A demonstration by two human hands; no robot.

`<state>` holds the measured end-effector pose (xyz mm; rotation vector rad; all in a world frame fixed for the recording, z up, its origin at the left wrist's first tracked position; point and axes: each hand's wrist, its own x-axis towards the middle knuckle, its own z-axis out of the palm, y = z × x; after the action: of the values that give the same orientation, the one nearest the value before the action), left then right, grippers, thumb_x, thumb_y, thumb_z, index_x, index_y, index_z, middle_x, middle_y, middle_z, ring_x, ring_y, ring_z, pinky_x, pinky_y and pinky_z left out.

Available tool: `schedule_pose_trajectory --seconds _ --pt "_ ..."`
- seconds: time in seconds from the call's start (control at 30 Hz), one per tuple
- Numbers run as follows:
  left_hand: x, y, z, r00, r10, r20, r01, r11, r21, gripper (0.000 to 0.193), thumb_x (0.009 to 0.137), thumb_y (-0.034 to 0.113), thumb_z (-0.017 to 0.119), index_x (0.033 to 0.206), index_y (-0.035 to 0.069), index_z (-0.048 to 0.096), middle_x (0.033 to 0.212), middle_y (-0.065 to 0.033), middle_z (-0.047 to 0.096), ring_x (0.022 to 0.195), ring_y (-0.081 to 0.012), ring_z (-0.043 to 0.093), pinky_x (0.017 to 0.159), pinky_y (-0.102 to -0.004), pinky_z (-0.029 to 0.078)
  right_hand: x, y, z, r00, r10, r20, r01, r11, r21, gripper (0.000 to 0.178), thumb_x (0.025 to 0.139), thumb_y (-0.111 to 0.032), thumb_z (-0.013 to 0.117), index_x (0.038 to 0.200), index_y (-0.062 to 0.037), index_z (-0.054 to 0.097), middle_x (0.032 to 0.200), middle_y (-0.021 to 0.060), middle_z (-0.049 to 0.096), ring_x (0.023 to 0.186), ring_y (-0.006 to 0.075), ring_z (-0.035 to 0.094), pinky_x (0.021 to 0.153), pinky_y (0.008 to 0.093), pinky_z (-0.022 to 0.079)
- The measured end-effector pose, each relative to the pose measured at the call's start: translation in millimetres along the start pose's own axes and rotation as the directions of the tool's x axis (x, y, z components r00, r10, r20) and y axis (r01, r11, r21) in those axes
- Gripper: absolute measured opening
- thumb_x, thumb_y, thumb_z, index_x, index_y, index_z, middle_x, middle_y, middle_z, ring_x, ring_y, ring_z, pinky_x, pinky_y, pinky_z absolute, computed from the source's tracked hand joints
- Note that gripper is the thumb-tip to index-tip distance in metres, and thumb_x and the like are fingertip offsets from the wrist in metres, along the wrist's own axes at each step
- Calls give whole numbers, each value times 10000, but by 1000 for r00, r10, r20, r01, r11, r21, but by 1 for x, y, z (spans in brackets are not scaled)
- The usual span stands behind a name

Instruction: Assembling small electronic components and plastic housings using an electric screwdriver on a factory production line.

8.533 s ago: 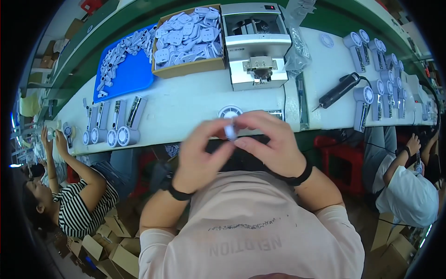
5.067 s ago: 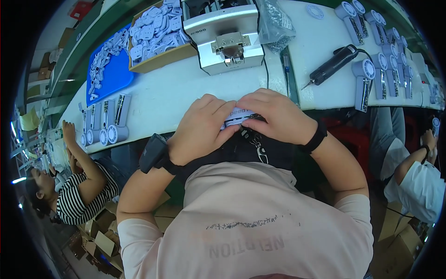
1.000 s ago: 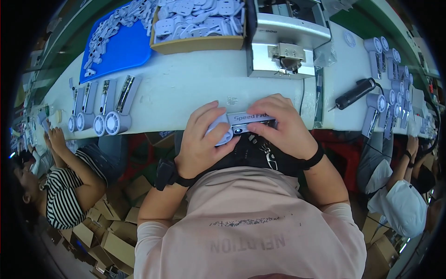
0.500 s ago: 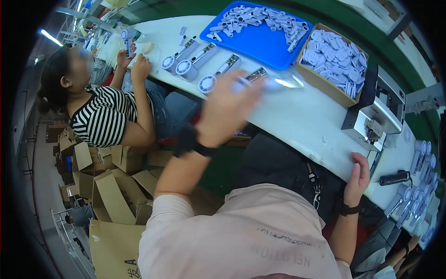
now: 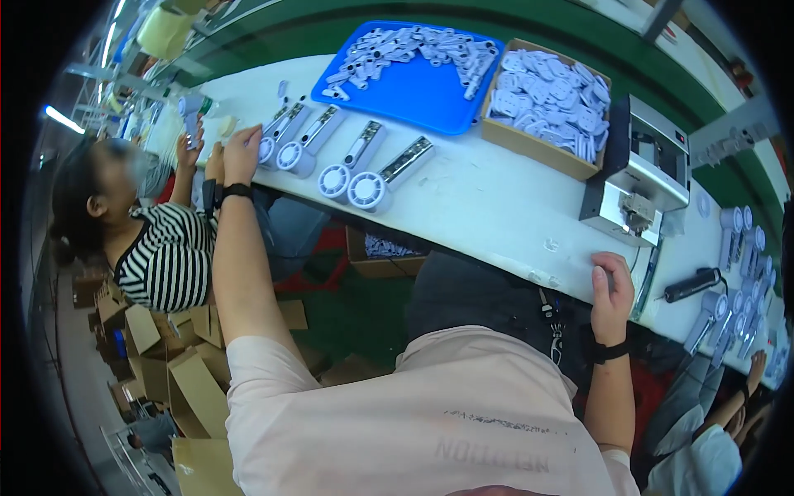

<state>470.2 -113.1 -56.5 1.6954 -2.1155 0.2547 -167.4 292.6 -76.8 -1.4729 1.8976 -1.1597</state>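
Note:
My left hand [image 5: 241, 155] reaches to the far left of the white bench, its fingers curled beside the leftmost handheld fan [image 5: 267, 151]. What the fingers hold, if anything, is hidden. Three more pale handheld fans lie in a slanted row to the right: one fan [image 5: 295, 159], another fan [image 5: 334, 182] and the nearest fan [image 5: 368, 191]. Their handles are uncovered, showing dark parts and circuit boards inside. My right hand [image 5: 610, 291] rests at the bench's front edge, palm inward, loosely bent fingers apart from the thumb, holding nothing.
Behind the fans sit a blue tray [image 5: 397, 112] of small pale parts and a cardboard box [image 5: 542, 147] of pale covers. A silver-and-black machine [image 5: 637, 178] stands right of it, then a black hand tool [image 5: 693, 284] and more fans [image 5: 740, 240]. A co-worker [image 5: 165, 248] sits left, holding a fan.
My left hand has swung left from the nearest fan to the leftmost one, leaving the nearest fan lying uncovered. My right hand stays at the bench edge. The view has shifted.

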Motion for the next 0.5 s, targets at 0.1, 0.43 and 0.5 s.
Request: schedule_pose_trajectory --seconds 0.1,0.43,0.5 --pt "-1 2 7 923 -347 170 382 880 -282 366 951 303 745 1222 60 780 1198 -192 739 1045 -384 708 976 -445 534 -1 -2 -2 1000 9 -12 -9 1000 -6 188 978 -96 651 1117 29 672 1152 143 673 1137 286 625 1043 361 453" --pt "26 221 -9 983 170 72 -156 974 -166 353 976 341 686 1203 82 761 1120 -176 770 1053 -369 718 930 -474 558 -31 50 -129 884 250 -395 -250 967 53 199 1077 -166 626 1163 6 680 1096 50 677 1005 134 631 916 271 502" --pt "50 251 13 973 182 143 -176 983 -58 318 957 309 704 1185 95 760 1115 -170 770 1062 -375 717 929 -479 562 -35 51 -134 877 300 -376 -286 954 95 200 1078 -174 630 1158 2 683 1073 43 679 982 124 631 896 267 507"
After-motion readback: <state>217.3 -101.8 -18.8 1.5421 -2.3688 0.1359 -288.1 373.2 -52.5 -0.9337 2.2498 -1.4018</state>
